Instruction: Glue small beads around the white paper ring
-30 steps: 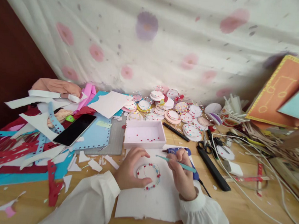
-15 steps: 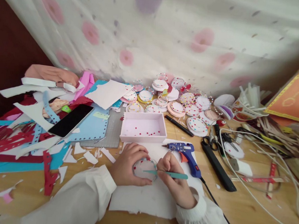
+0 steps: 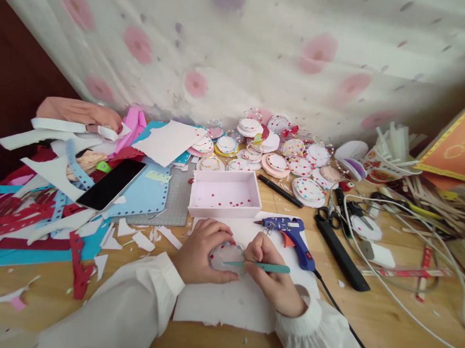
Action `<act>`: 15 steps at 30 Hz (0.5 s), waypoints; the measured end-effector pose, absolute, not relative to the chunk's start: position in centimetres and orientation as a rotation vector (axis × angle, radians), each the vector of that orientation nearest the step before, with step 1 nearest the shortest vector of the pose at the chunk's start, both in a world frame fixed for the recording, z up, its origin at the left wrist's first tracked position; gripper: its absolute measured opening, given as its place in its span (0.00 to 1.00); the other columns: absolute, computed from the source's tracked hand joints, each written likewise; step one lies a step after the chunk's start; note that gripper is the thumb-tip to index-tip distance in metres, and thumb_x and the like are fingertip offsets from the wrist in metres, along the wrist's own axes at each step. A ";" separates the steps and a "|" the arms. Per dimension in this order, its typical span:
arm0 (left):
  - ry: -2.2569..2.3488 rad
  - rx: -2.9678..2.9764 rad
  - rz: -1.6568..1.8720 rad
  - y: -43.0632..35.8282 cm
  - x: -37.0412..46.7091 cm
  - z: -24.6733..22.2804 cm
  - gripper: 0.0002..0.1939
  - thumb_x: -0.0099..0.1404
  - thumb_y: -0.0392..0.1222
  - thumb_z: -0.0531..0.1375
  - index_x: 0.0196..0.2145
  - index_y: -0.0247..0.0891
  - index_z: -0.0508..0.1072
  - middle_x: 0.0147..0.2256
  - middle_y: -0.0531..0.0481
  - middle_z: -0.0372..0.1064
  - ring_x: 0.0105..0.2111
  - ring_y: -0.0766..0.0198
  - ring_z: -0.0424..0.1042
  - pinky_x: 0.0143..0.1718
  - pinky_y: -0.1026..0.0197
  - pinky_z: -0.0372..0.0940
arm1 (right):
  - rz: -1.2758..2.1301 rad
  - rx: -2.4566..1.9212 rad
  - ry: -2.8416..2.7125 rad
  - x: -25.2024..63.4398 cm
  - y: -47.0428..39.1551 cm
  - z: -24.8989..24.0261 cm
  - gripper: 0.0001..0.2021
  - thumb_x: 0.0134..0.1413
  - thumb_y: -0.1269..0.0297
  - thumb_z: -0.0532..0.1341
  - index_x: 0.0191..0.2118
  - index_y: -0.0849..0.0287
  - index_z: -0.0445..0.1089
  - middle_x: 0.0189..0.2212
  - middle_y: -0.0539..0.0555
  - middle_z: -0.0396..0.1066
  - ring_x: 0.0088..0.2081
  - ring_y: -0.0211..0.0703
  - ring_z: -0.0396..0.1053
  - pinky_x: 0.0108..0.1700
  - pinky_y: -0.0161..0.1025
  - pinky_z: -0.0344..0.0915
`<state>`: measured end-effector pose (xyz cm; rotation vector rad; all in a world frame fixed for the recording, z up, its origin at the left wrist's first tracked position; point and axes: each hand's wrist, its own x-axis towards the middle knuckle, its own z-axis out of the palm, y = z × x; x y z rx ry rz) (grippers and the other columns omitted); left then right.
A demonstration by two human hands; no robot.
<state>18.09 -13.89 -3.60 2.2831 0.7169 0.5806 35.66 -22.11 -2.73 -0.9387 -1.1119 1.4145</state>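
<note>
My left hand (image 3: 206, 252) curls its thumb and fingers around the left side of a small round white paper disc (image 3: 227, 255). Small red and blue dots line the disc's rim. A pair of slim teal tweezers (image 3: 274, 268) is pinched in my right hand (image 3: 268, 273), and its pale pointed end lies over the middle of the disc. Both hands are above a white sheet (image 3: 224, 305). Just beyond them stands a shallow white box (image 3: 224, 211) with several tiny red pieces inside.
A blue glue gun (image 3: 287, 232) lies right of my hands, its cord running toward me. Scissors (image 3: 329, 216) and a long black holder (image 3: 341, 254) are further right. Decorated paper discs (image 3: 308, 192) crowd the back. Paper scraps and a phone (image 3: 111, 184) cover the left.
The view has shifted slightly. My right hand and the tweezers have moved a little, with the tip still over the disc; my left hand keeps its hold.
</note>
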 end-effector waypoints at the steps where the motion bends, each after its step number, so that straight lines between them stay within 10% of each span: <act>1: 0.716 2.282 0.583 -13.9 18.1 -3.6 0.27 0.46 0.58 0.69 0.40 0.40 0.72 0.43 0.45 0.69 0.45 0.52 0.65 0.49 0.51 0.56 | 1.410 -0.942 -1.119 35.7 -22.1 -2.8 0.12 0.59 0.67 0.55 0.31 0.53 0.48 0.24 0.43 0.47 0.24 0.36 0.44 0.26 0.34 0.45; 15: 0.713 2.263 0.583 -13.9 18.1 -3.7 0.26 0.47 0.57 0.69 0.39 0.40 0.73 0.43 0.46 0.69 0.45 0.52 0.66 0.49 0.51 0.56 | 1.385 -0.955 -1.184 35.8 -22.3 -2.7 0.11 0.60 0.65 0.55 0.31 0.53 0.48 0.24 0.43 0.47 0.24 0.35 0.44 0.26 0.34 0.45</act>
